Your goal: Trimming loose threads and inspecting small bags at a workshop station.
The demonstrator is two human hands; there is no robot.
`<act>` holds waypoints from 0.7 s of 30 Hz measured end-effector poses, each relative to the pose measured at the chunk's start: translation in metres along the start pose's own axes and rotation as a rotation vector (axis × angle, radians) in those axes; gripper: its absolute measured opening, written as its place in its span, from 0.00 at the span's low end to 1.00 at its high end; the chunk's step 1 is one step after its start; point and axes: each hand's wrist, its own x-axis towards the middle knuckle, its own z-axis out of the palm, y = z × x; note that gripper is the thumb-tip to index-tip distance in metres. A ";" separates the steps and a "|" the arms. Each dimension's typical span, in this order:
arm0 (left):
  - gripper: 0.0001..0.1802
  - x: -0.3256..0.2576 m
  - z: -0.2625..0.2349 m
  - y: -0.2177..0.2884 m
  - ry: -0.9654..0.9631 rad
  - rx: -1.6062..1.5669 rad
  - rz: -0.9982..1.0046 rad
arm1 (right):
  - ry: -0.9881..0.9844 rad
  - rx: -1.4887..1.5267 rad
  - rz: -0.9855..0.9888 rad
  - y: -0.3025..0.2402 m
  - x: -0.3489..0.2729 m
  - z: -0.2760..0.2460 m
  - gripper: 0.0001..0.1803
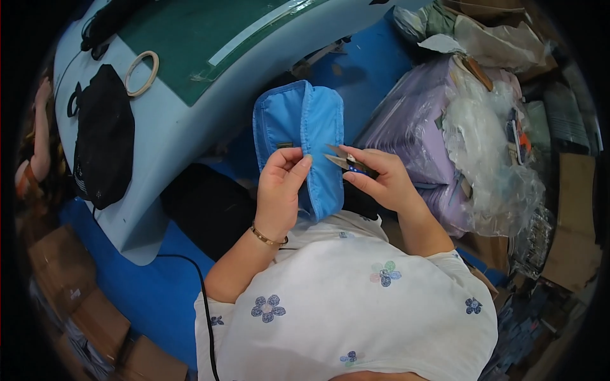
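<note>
The left hand (283, 184) grips a blue pouch (298, 140) at picture centre. The fingers curl onto the pouch's front face, with the thumb pressed along the fabric near its centre seam. The pouch is held upright and folded open, its two padded halves meeting at a raised ridge that runs toward 12 o'clock. A small dark tab sits on the pouch just above the left fingers. A thin gold bracelet (267, 238) circles the left wrist.

The right hand (381, 181) lies at 3 o'clock from the pouch, closed around a pair of thread snips (343, 162). The blades are parted and point toward 9 o'clock, with the tips touching or just beside the pouch's right edge; which of the two cannot be told. The handle is mostly hidden inside the fingers.

The person wears a white shirt (356, 311) with blue flower prints, filling the picture toward 6 o'clock.

At 10 o'clock from the pouch stands a pale grey table (165, 127) carrying a green cutting mat (210, 38). On the table, toward 9 o'clock, lie a black bag (105, 140) and, just above it, a tape ring (141, 73). Another person's arm (41, 127) shows at the far 9 o'clock rim.

At 3 o'clock from the hands sits a stack of lilac fabric (413, 127), with crumpled clear plastic bags (489, 146) beside it. Cardboard boxes (572, 222) stand toward 4 o'clock and more (95, 317) toward 8 o'clock. A black cable (200, 286) runs over the blue floor (152, 292) toward 7 o'clock.
</note>
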 end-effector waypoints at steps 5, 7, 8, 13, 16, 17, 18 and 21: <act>0.10 -0.004 0.003 0.000 0.005 0.011 0.040 | 0.052 -0.272 -0.071 -0.009 0.003 0.006 0.25; 0.10 -0.006 0.002 0.002 0.004 0.014 0.030 | 0.049 -0.289 -0.090 -0.008 0.005 0.007 0.25; 0.10 -0.008 0.002 0.003 -0.001 0.017 0.017 | 0.043 -0.294 -0.113 -0.008 0.007 0.007 0.25; 0.10 -0.009 0.004 0.012 0.004 0.020 0.009 | 0.018 -0.322 -0.181 -0.010 0.014 0.008 0.26; 0.10 -0.010 0.006 0.015 -0.017 0.011 -0.004 | 0.028 -0.356 -0.216 -0.015 0.017 0.007 0.26; 0.10 -0.010 0.006 0.015 -0.043 0.007 -0.008 | 0.038 -0.389 -0.228 -0.017 0.018 0.006 0.26; 0.10 -0.010 0.007 0.016 -0.042 0.005 -0.007 | 0.048 -0.423 -0.241 -0.018 0.018 0.005 0.26; 0.10 -0.012 0.010 0.017 -0.043 0.002 0.003 | 0.028 -0.458 -0.185 -0.025 0.015 0.001 0.26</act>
